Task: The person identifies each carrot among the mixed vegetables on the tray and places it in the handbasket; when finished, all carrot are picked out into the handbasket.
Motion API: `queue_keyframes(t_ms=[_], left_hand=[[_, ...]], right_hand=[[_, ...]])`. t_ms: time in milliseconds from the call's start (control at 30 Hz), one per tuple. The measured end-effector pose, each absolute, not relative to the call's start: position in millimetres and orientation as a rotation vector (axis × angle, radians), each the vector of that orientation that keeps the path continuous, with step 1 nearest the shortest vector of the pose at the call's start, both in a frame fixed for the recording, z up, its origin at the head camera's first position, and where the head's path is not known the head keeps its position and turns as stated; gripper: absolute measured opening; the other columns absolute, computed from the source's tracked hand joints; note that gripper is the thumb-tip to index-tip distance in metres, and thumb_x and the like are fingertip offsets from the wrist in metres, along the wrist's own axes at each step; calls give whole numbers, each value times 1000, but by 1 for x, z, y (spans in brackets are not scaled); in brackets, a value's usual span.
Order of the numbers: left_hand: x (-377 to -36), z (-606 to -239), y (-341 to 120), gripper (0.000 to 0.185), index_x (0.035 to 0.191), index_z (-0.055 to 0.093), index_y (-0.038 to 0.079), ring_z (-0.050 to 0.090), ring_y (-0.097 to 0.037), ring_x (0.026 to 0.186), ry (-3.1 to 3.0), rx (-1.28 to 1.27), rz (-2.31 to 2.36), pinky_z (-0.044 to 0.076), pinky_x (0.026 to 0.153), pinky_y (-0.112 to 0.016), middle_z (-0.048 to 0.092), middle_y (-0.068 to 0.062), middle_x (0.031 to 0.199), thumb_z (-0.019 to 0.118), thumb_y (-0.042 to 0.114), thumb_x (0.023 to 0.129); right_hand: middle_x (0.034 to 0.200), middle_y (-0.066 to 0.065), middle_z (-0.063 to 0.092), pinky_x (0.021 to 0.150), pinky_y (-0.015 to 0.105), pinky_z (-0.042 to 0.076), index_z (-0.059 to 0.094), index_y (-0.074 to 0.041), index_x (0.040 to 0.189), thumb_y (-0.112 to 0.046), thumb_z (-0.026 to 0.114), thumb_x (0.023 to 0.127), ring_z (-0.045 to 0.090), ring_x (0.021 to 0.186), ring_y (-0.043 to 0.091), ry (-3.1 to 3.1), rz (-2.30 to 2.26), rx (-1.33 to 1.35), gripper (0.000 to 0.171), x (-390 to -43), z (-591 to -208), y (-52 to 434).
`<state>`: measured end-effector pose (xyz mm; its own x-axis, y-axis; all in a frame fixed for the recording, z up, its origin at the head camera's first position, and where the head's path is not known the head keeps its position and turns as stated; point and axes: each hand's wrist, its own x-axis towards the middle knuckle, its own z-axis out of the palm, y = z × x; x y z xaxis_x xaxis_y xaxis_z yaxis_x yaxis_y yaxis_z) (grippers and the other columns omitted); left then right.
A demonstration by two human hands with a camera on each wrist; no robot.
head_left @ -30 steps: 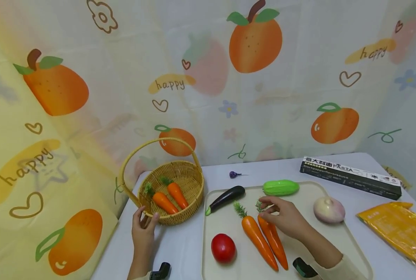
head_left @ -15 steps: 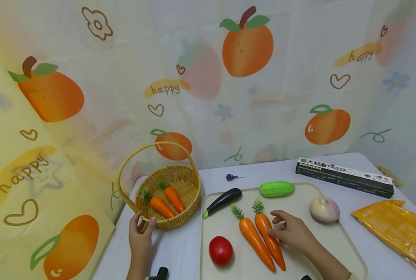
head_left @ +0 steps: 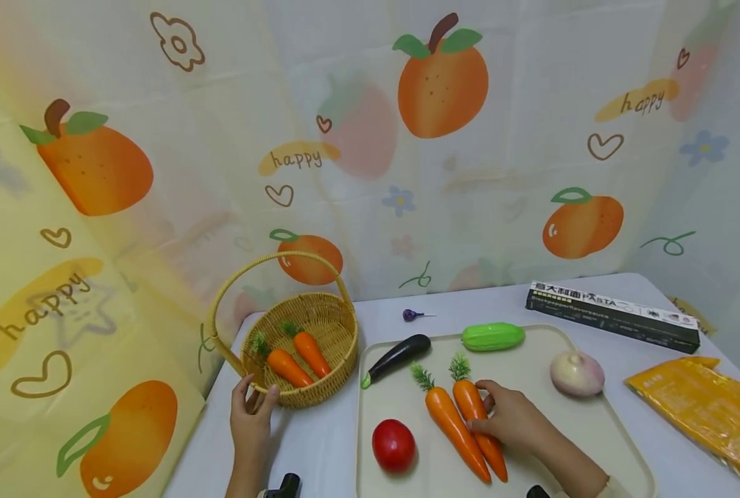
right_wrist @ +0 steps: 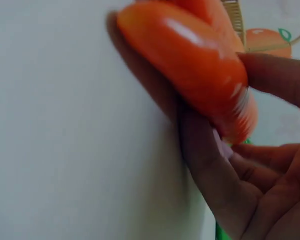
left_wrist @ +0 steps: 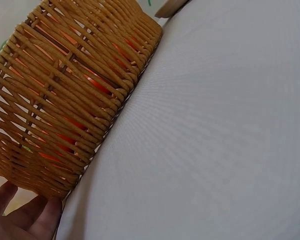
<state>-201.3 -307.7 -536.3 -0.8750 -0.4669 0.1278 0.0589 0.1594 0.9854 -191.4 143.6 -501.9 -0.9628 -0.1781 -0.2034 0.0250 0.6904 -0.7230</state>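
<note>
Two carrots lie side by side on the cream tray [head_left: 600,422]. My right hand [head_left: 503,417] grips the right carrot [head_left: 469,404] around its middle; the right wrist view shows my fingers [right_wrist: 225,165] curled under that carrot [right_wrist: 190,55]. The left carrot [head_left: 451,423] lies untouched beside it. My left hand [head_left: 252,415] holds the near rim of the wicker basket [head_left: 329,315], fingertips [left_wrist: 35,220] against its woven wall [left_wrist: 70,95]. Two small carrots [head_left: 295,360] lie inside the basket.
On the tray also lie a tomato [head_left: 393,446], an eggplant [head_left: 398,356], a green cucumber [head_left: 493,336] and an onion [head_left: 577,373]. A black pasta box [head_left: 613,316] and a yellow packet [head_left: 706,408] lie at the right. A small purple item [head_left: 411,315] sits behind the tray.
My right hand slid from the carrot's leafy top down to its middle and closed round it. My left hand stayed on the basket rim.
</note>
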Motion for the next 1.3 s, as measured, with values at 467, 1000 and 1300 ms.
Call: queue_keyframes(t_ms=[467,1000,1300], left_hand=[[-202,-535,-309,67,145,35,9,35,-40,134,-2058,365,-1761,41,78,-5,16,-11,159,71,25,91],[-201,-536,-307,67,145,36,9,36,-39,134,-2072,378,-1732,42,78,-5,17,-11,158,71,29,91],[-199,-534,-308,64,146,35,10,34,-39,135,-2072,369,-1738,42,78,-5,15,-11,159,69,24,93]], right_hand=[[94,5,57,62,33,53,54,-1,129,-17,87,71,55,76,20,2439,-1423,-174,69,-209,-488,129],[97,2,58,62,32,53,54,-5,130,-18,85,75,57,74,20,2356,-1295,-613,65,-239,-443,73],[95,6,59,57,34,57,57,-8,124,-11,85,74,59,78,22,2210,-1363,-565,56,-254,-443,24]])
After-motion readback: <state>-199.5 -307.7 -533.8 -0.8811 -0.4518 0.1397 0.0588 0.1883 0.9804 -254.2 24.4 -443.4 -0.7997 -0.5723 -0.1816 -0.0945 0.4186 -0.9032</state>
